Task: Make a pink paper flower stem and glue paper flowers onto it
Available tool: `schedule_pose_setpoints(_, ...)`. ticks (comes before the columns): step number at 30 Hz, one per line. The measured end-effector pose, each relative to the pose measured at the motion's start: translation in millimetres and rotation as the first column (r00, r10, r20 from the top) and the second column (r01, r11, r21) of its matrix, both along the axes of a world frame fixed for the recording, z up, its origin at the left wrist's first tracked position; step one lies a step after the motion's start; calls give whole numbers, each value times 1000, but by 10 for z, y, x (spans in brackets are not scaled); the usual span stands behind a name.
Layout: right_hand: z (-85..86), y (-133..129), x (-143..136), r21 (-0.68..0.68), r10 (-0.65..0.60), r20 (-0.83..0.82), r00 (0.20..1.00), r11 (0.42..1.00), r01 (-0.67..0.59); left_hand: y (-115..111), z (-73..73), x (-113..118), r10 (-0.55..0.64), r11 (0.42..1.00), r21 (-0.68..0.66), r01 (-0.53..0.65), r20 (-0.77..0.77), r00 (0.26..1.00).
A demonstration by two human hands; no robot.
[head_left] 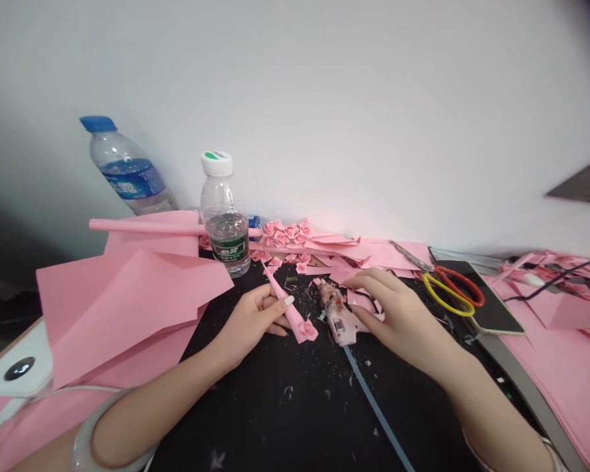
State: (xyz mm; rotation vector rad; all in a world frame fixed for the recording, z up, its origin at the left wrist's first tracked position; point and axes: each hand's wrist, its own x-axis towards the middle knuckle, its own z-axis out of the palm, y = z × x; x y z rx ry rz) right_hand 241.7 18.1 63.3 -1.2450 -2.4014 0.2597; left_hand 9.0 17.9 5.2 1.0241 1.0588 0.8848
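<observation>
My left hand point(258, 314) pinches a narrow pink paper cone point(286, 307) between thumb and fingers. At the cone's wide lower end sits a small folded paper rose point(307, 329). Just to the right, a hot glue gun point(341, 324) lies on the black surface, its nozzle end smeared with residue and a glue stick point(378, 410) trailing from its back. My right hand point(391, 311) is beside the glue gun, fingers curved and apart over its handle side. Whether its fingertips touch the gun is hard to make out.
Behind stand a water bottle point(225, 223) and a leaning blue-capped bottle point(128, 170). Pink paper sheets point(128, 295) cover the left. Paper roses point(288, 233) lie by the wall. Scissors point(447, 288) rest on a dark phone-like slab point(496, 305) at right. Scraps dot the black surface point(275, 419).
</observation>
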Motion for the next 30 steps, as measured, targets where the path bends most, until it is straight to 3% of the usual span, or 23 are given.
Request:
schedule_pose_setpoints(5, -208, -84, 237, -20, -95, 168, 981, 995, 100, -3, -13, -8, 8, 1000, 31, -8, -23, 1000)
schedule_pose_setpoints(9, -404, -117, 270, -76, -109, 233, 966, 989, 130, 1, -22, -17, 34, 998, 45, -33, -28, 999)
schedule_pose_setpoints(12, -455, -90, 257, -106, -112, 231, 966, 985, 139, 2, -27, -18, 60, 997, 46, -59, -25, 998)
schedule_pose_setpoints(17, -390, -37, 290, -143, -192, 110, 975, 968, 207, -14, -27, -18, 79, 997, 11, -79, -22, 997)
schedule_pose_setpoints(23, -292, -42, 372, -242, -327, -197, 924, 930, 277, -26, -28, -19, 68, 988, 140, -69, 17, 998)
schedule_pose_setpoints(27, -372, -74, 429, -239, -339, -251, 907, 930, 281, -39, -22, -10, 25, 995, 96, -37, 125, 992)
schedule_pose_setpoints(30, -453, -97, 483, -163, -370, -318, 873, 929, 334, -48, -23, -13, 95, 985, 133, -112, 129, 987)
